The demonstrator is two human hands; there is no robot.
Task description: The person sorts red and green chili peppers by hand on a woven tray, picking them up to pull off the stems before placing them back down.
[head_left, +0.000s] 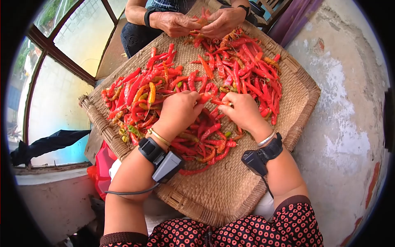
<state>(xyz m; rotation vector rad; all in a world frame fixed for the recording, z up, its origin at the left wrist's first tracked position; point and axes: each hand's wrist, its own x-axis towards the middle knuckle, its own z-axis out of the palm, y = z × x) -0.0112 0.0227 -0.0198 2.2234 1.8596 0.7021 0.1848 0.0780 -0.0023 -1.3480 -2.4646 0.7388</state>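
A red chili [207, 98] sits just above the middle of the woven tray [230, 185], held between both hands. The left hand [180, 111] curls its fingers closed on one end, and the right hand [243, 110] pinches the other end with its fingertips. Around them lies a heap of chilies [247, 66] – mostly red, some orange and green – spread over the tray. At the far edge another person's hands [177, 22] are closed together on a chili. A rough wall [341, 103] stands to the right.

Red chilies [230, 74], heaped, one apparently pinched
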